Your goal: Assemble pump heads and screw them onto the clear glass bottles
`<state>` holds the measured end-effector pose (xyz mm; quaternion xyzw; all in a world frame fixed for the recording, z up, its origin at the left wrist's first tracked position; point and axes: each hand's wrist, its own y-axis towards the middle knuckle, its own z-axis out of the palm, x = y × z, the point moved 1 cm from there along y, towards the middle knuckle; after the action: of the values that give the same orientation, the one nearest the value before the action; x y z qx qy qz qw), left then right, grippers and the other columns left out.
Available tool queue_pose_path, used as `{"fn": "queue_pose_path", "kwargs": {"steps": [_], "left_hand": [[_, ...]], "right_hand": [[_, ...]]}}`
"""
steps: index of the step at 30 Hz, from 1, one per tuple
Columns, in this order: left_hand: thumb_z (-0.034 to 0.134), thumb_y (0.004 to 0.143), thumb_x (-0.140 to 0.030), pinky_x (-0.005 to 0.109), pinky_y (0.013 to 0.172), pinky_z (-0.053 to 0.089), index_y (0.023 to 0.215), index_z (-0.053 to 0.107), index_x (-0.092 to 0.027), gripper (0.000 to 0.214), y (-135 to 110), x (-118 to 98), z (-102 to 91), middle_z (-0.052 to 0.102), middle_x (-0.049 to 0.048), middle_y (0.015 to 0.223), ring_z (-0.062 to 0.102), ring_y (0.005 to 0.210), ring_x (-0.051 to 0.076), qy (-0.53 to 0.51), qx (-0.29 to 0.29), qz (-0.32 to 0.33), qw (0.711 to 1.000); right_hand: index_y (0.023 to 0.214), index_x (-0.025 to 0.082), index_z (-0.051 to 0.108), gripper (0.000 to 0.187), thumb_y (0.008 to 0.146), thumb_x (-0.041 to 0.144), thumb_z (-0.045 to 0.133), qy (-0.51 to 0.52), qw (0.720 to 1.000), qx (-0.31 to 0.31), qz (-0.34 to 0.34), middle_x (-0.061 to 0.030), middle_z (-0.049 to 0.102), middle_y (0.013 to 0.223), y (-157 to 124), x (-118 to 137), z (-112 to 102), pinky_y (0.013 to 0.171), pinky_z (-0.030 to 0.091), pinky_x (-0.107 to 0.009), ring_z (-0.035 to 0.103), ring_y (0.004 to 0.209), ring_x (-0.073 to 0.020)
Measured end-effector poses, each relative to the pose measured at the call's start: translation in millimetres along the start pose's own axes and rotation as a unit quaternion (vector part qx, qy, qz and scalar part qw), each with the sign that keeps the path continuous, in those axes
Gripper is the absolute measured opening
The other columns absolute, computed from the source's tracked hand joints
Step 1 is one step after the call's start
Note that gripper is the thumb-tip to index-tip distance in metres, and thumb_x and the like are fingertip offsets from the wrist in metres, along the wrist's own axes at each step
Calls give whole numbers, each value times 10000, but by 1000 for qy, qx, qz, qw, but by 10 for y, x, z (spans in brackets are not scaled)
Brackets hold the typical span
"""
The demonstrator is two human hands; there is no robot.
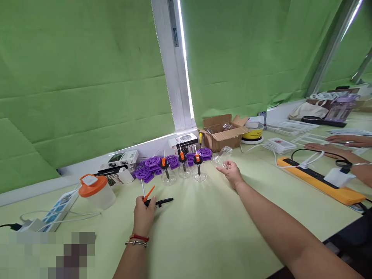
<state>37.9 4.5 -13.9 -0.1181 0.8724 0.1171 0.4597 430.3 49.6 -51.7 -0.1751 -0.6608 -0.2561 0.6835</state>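
Note:
My left hand is closed around a black dispenser top with an orange lever and a thin white stem. In my right hand is a clear bottle, tilted over the table, its neck pointing up and to the right. Between the hands, farther back, stand three clear bottles fitted with black and orange tops: a left one, a middle one and a right one. Purple spoked parts lie in a row behind them.
An open cardboard box holds clear pieces. A yellow tub sits beside it. At left are an orange-lidded container, product boxes and a power strip. On the right, another person's hands rest beyond an orange power strip.

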Motion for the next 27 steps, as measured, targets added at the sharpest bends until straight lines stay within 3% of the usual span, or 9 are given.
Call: {"fn": "queue_pose_path", "kwargs": {"steps": [4, 9, 12, 15, 18, 21, 27], "left_hand": [[572, 704, -614, 246, 413, 371, 919, 446, -186, 495, -143, -96, 70, 486, -57, 564, 514, 468, 146, -143, 58, -78, 985], [592, 748, -531, 210, 361, 299, 752, 446, -194, 366, -299, -326, 65, 484, -54, 483, 465, 389, 107, -283, 94, -152, 942], [611, 774, -446, 203, 364, 316, 738, 465, -180, 306, -377, -428, 57, 535, -19, 513, 483, 398, 100, -342, 107, -214, 909], [590, 801, -406, 209, 374, 343, 782, 481, -167, 264, -442, -436, 80, 569, 8, 554, 498, 412, 101, -359, 107, -237, 896], [590, 801, -418, 214, 366, 339, 793, 494, -155, 280, -488, -348, 123, 575, 18, 562, 494, 410, 101, -364, 112, -238, 893], [610, 771, -480, 214, 361, 335, 766, 486, -162, 341, -516, -234, 151, 564, 4, 560, 491, 415, 99, -358, 113, -195, 906], [602, 737, -564, 210, 367, 317, 729, 400, -219, 400, -559, -152, 168, 497, -65, 534, 468, 419, 93, -317, 103, -117, 935]], "right_hand": [[1048, 221, 421, 731, 478, 416, 834, 83, 996, 11, -36, -98, 568, 1186, -238, 284, -145, 972, 453, -415, 529, 1164, -254], [1075, 228, 430, 729, 494, 321, 861, 125, 976, 122, -128, -106, 527, 1256, -596, 798, -67, 1083, 304, -465, 446, 1252, -258], [1125, 247, 418, 762, 505, 289, 860, 108, 964, 208, -122, -93, 505, 1276, -797, 855, 93, 1085, 299, -450, 456, 1236, -243], [1134, 256, 419, 748, 521, 269, 848, 85, 951, 278, -105, -79, 494, 1271, -946, 717, 210, 1079, 308, -425, 461, 1225, -230], [1133, 233, 452, 711, 532, 248, 831, 16, 937, 343, -67, -79, 504, 1233, -1017, 563, 220, 1084, 289, -429, 454, 1225, -236], [1136, 210, 494, 719, 500, 212, 830, -35, 914, 402, -44, -81, 512, 1198, -1016, 515, 151, 1072, 309, -418, 471, 1200, -244], [1145, 216, 528, 696, 511, 188, 813, -46, 900, 433, -26, -79, 502, 1216, -923, 504, 52, 1037, 371, -403, 495, 1166, -243]]}}
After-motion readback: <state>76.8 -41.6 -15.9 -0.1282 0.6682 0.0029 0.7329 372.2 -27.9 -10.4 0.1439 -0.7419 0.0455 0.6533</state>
